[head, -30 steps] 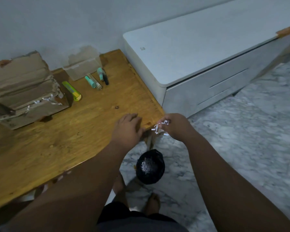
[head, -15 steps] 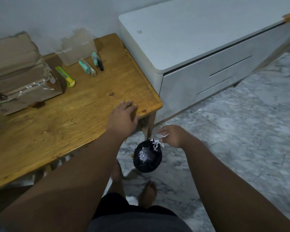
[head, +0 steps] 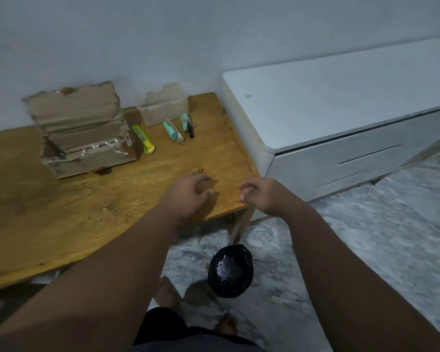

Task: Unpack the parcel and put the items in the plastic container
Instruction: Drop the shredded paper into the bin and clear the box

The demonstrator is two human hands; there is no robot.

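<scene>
A torn cardboard parcel [head: 81, 133] with its flaps up stands at the back left of the wooden table [head: 61, 212]. A clear plastic container [head: 163, 110] stands against the wall behind several small items: two teal tubes [head: 170, 130], a dark pen [head: 191, 129] and a yellow-green utility knife [head: 144, 138]. My left hand [head: 186, 196] hovers over the table's right end, fingers loosely spread, holding nothing. My right hand [head: 262, 194] is at the table's corner, fingers curled, with nothing visible in it.
A black bin bag [head: 230, 270] with white paper scraps inside sits on the marble floor [head: 366, 237] under the table corner. A white low cabinet [head: 341, 118] stands directly right of the table. My bare feet are below.
My right hand held white scraps, lowered them to the black bag, let them go and has risen back to the table corner. The view tilted up.
</scene>
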